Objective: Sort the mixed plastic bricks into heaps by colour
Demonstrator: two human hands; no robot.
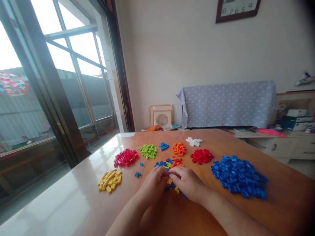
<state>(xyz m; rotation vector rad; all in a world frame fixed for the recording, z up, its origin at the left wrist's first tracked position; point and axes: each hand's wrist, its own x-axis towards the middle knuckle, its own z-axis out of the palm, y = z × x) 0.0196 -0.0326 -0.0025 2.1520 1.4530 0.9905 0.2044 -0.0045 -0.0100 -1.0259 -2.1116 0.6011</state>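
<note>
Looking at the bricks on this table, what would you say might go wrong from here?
The left hand might brush the nearby loose teal pieces. The right hand hides part of the mixed pile, so small pieces could be overlooked. Its pieces might also stray into the red pile close by.

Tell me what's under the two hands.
Mixed blue, red, orange and yellow pieces show beyond and between the left hand and right hand. Whatever lies directly beneath is covered and cannot be seen.
</note>
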